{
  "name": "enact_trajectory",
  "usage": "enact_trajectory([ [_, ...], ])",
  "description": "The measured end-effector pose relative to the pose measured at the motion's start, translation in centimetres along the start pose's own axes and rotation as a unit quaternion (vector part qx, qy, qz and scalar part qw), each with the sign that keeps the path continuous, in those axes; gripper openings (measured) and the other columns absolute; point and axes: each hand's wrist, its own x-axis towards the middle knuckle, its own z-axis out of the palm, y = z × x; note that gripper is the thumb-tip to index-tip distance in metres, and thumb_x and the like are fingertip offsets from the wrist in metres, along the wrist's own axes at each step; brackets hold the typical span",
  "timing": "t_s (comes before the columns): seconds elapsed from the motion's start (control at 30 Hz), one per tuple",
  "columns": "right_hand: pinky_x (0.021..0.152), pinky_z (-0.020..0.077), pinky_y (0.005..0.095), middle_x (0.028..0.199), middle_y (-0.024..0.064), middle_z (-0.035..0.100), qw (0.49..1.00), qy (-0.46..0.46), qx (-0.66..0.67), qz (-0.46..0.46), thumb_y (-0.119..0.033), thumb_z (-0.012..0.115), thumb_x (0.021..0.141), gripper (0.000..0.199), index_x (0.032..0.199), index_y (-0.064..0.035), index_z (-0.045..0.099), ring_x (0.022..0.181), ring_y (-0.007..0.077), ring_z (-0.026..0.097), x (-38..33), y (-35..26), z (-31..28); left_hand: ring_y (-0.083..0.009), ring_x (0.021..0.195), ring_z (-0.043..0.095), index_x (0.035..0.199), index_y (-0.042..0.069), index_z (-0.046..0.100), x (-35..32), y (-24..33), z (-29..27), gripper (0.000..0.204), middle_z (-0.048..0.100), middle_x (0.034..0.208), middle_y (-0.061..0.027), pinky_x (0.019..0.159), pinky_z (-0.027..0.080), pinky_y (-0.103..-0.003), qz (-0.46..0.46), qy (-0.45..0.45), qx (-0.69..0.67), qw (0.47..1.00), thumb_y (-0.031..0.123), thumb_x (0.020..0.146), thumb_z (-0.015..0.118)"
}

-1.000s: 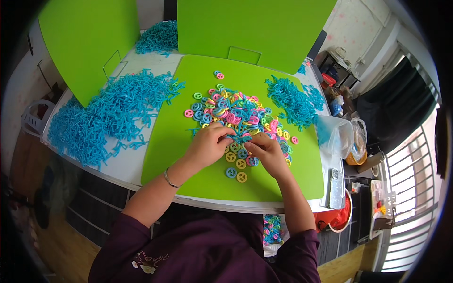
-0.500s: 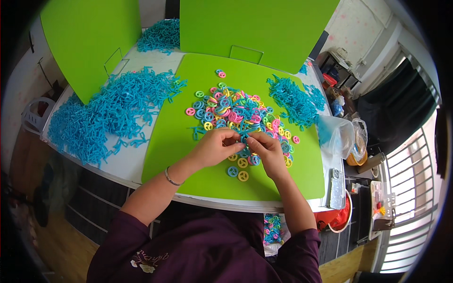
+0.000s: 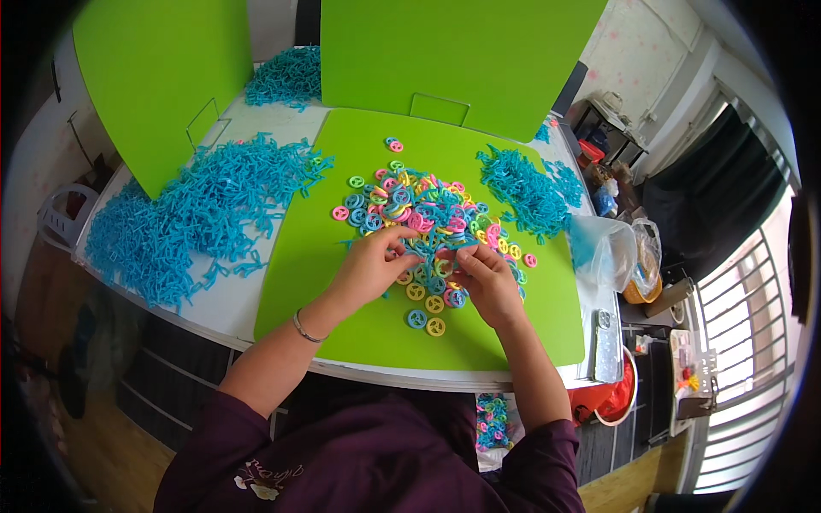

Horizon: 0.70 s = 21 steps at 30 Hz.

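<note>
Both hands are over the near side of a loose pile of small spoked plastic wheels (image 3: pixel 416 220) in pink, blue, yellow and green. My left hand (image 3: pixel 368 267) is closed, thumb and fingertips pinched around a small blue plastic piece, mostly hidden by the fingers. Thumb and forefinger of my right hand (image 3: pixel 490 286) grip a slim blue plastic piece (image 3: pixel 464 245). A gap separates the two hands, with wheels showing in it. Just below them lie a loose blue wheel (image 3: pixel 416 319) and a yellow wheel (image 3: pixel 435 327) on the green mat (image 3: pixel 359 342).
A big heap of blue plastic pieces (image 3: pixel 218 192) covers the table's left; a smaller blue heap (image 3: pixel 526 192) lies right of the wheels. Green boards (image 3: pixel 453 60) stand behind. A phone (image 3: pixel 606 346) and a clear plastic bag (image 3: pixel 601 248) are at the right edge.
My hands, close together before, have drawn apart, the right one slightly rightward and down. A blue piece now shows at the right fingertips. The whole view has shifted slightly.
</note>
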Motion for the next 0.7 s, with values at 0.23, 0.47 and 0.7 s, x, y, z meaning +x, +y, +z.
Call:
enact_trajectory([
  [0.23,0.059,0.0412,0.0194,0.072,-0.0042,0.056,0.963,0.047,-0.267,-0.017,-0.017,0.064,0.088,0.018,0.1,-0.0038,0.066,0.064,0.0042,0.05,-0.6,-0.4,0.9,-0.0068,0.071,0.059,0.117,0.005,0.06,0.1,0.2,-0.3,0.03,0.061,0.09,-0.0007,0.064,0.051,-0.021,-0.053,-0.105,-0.203,0.972,0.012,0.089,0.063],
  [0.47,0.064,0.0455,0.0197,0.077,-0.0027,0.061,0.932,0.04,-0.35,-0.081,-0.012,0.074,0.08,0.019,0.092,-0.0023,0.065,0.071,0.0057,0.057,-0.1,0.7,-0.1,-0.008,0.074,0.061,0.11,0.005,0.063,0.1,0.0,0.2,0.022,0.063,0.089,0.0,0.069,0.053,-0.022,-0.12,-0.133,-0.288,0.941,0.013,0.089,0.063],
  [0.7,0.065,0.0488,0.0221,0.082,0.0015,0.065,0.964,0.063,-0.231,-0.113,-0.012,0.073,0.081,0.016,0.09,-0.0009,0.065,0.073,0.0077,0.06,-0.5,0.5,1.4,-0.0114,0.079,0.064,0.104,0.005,0.061,0.1,0.0,0.5,0.016,0.064,0.091,-0.0016,0.071,0.055,-0.023,-0.134,-0.039,-0.369,0.919,0.012,0.089,0.063],
])
